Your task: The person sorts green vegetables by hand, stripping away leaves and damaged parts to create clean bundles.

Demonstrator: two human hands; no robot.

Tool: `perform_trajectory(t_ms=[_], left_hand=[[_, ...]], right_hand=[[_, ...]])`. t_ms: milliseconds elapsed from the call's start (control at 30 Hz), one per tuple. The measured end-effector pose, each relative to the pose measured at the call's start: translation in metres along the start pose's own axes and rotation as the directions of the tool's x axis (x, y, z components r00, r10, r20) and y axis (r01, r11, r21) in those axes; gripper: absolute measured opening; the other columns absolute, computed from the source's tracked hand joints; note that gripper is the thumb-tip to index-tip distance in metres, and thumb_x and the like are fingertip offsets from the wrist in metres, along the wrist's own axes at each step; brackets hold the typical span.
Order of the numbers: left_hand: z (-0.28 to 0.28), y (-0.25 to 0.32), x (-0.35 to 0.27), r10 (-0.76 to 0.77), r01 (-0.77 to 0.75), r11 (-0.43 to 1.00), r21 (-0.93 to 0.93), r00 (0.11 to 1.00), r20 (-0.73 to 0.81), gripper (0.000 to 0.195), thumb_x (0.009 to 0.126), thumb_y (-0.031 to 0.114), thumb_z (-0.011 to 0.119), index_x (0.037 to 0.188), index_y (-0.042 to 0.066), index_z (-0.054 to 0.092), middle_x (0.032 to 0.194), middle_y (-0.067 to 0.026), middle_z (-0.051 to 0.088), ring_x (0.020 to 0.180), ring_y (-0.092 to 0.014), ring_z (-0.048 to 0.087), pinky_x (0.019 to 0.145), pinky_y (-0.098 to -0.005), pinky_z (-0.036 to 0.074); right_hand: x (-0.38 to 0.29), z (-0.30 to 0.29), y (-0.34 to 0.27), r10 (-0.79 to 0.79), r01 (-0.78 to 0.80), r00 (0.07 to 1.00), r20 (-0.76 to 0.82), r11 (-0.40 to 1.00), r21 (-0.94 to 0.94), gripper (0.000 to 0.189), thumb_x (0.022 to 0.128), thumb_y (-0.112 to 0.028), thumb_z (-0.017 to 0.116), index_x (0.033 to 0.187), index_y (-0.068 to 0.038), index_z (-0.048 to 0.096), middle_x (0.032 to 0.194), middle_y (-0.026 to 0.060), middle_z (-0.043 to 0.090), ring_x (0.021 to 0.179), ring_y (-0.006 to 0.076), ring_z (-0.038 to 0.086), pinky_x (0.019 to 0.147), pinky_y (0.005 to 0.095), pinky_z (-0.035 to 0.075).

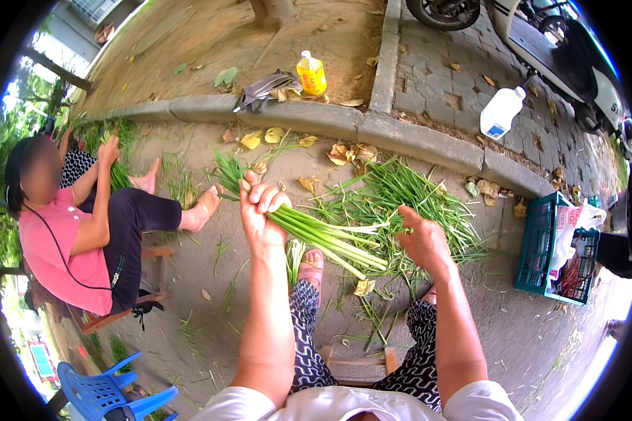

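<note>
My left hand (263, 210) is closed around a bunch of long green leafy stalks (321, 231), perhaps garlic chives or scallions. The pale stem ends point right, while the leafy tips stick out beyond my fist at the upper left. Just right of those stem ends is my right hand (426, 239), its fingers partly curled; whether they pinch a thin stalk is not clear. Beneath it, a loose heap of similar green stalks (400, 194) spreads over the pavement. Another small bunch (295, 258) with pale ends lies beside my sandalled foot (312, 268).
On the left a seated person (68, 226) handles green stalks, near a blue plastic chair (97, 392). Along the concrete curb (305, 117) are a yellow bottle (311, 73) and a dark folded item (266, 90). At right stand a green crate (537, 247), a white jug (501, 113) and a scooter (553, 58).
</note>
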State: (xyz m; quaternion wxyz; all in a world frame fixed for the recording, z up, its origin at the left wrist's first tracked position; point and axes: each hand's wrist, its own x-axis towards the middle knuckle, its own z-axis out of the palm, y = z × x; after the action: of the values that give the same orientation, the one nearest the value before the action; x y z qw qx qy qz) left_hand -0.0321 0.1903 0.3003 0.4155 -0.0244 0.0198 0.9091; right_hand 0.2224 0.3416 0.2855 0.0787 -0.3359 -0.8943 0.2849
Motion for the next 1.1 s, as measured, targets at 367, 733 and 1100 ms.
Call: perform_trajectory(t_ms=[367, 733, 1100], left_hand=[[-0.018, -0.056, -0.004, -0.041, 0.103, 0.990, 0.096, 0.865, -0.501, 0.031, 0.094, 0.030, 0.041, 0.085, 0.007, 0.059, 0.052, 0.0063, 0.044, 0.045, -0.006, 0.040, 0.045, -0.0224, 0.037], [-0.022, -0.105, -0.012, -0.119, 0.285, 0.943, 0.174, 0.773, -0.623, 0.026, 0.093, 0.030, 0.046, 0.090, 0.005, 0.050, 0.074, -0.0044, 0.055, 0.071, -0.016, 0.055, 0.070, -0.0304, 0.051], [-0.007, -0.030, 0.004, 0.692, 0.083, 0.432, 0.898, 0.608, -0.389, 0.040, 0.084, 0.028, 0.057, 0.115, 0.004, 0.047, 0.114, -0.0121, 0.050, 0.103, -0.022, 0.050, 0.088, -0.0372, 0.042]], right_hand=[[-0.008, 0.033, -0.081, -0.030, -0.311, 0.927, 0.374, 0.494, 0.812, 0.088, 0.071, -0.040, 0.074, 0.133, 0.000, 0.028, 0.127, 0.0162, 0.043, 0.115, 0.0246, 0.043, 0.097, 0.0387, 0.035], [0.010, 0.022, -0.063, 0.410, -0.094, 0.900, 0.146, -0.144, 0.985, 0.036, 0.082, -0.017, 0.058, 0.114, -0.003, 0.049, 0.100, 0.0076, 0.058, 0.096, 0.0149, 0.047, 0.084, 0.0307, 0.035], [0.001, -0.044, -0.011, 0.135, -0.175, 0.965, 0.226, -0.311, 0.934, 0.022, 0.080, -0.010, 0.053, 0.099, -0.001, 0.052, 0.075, 0.0094, 0.056, 0.072, 0.0288, 0.059, 0.070, 0.0437, 0.048]])
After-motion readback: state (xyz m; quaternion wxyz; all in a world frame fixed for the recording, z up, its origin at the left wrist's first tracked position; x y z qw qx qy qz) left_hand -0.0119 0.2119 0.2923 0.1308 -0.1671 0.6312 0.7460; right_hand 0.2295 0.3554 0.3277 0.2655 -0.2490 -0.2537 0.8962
